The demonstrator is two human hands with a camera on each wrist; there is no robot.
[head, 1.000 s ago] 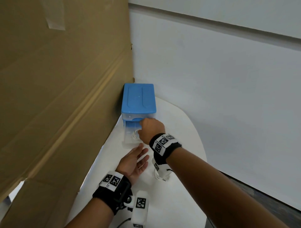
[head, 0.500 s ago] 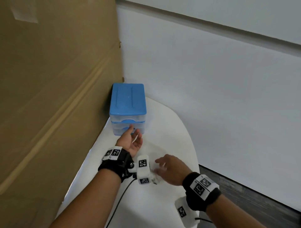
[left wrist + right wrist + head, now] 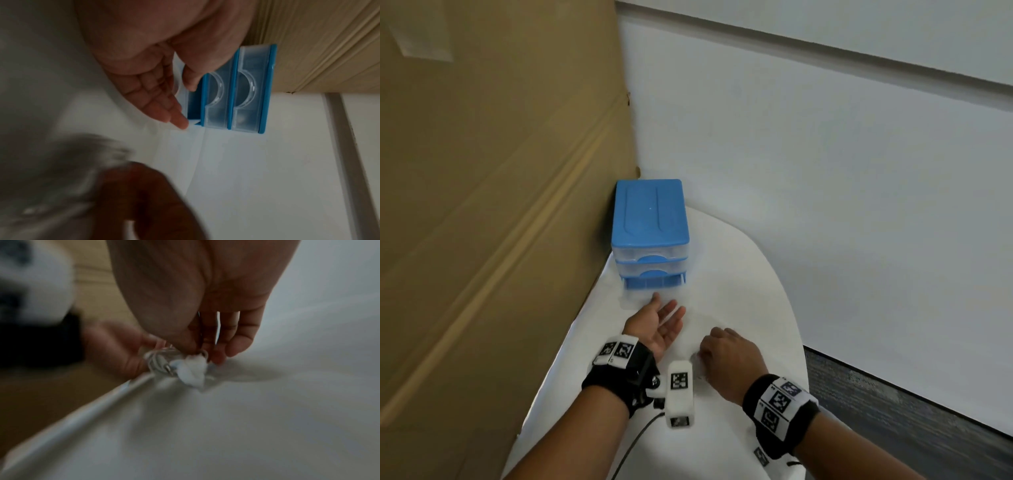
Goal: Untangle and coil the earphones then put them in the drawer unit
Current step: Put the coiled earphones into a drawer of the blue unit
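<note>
The blue-topped drawer unit stands at the far end of the white table, against the cardboard. Its two upper clear drawers are closed; the bottom clear drawer is pulled out toward me. My left hand lies palm up with straight fingers just before that drawer and holds nothing. To its right, my right hand is curled knuckles-up on the table. In the blurred right wrist view its fingertips pinch the coiled white earphones, whose metal plug shows.
A tall cardboard sheet walls the left side. A white wall runs behind and to the right. The table's curved right edge drops to dark floor. A black cable trails from my left wrist.
My right hand left the drawer unit, came back to the near table and curled its fingers on the earphones. My left hand moved forward to the pulled-out bottom drawer.
</note>
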